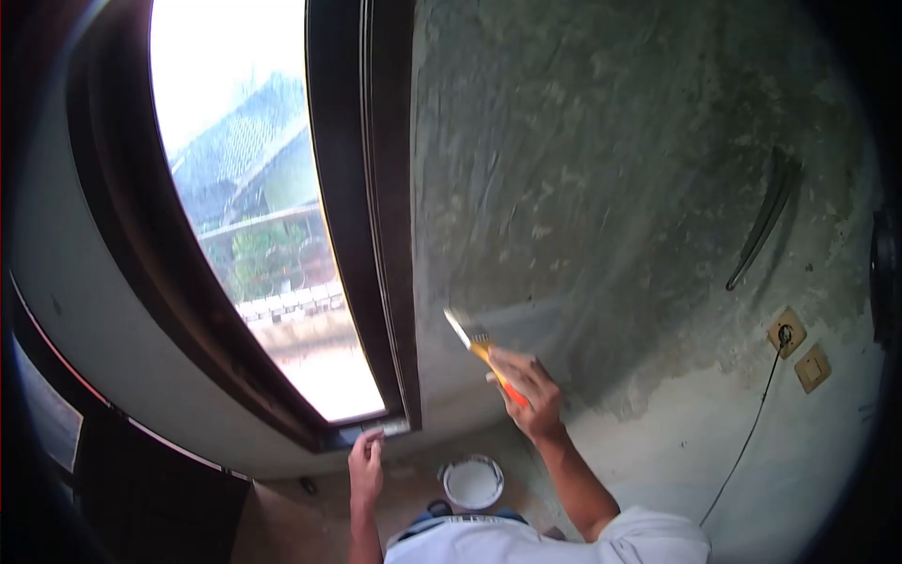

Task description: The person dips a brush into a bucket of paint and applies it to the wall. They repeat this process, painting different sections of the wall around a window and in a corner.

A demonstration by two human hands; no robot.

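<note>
My right hand [528, 390] is closed around the yellow and orange handle of a paintbrush [477, 344]. The brush's whitish tip points up and left, close to the grey, patchy wall [564, 188], just right of the dark window frame [399, 282]. Whether the tip touches the wall is unclear. My left hand [367, 461] is near the window's lower corner, its fingers bent towards the sill [381, 430]; what they hold, if anything, is too small to make out. On the floor below, between my arms, stands a round white bucket [473, 482].
On the right wall are a socket [786, 332] with a plugged-in black cable [752, 432] and a switch plate [813, 368]. Above them hangs a dark strip [763, 226]. Dark furniture [141, 479] stands at the lower left.
</note>
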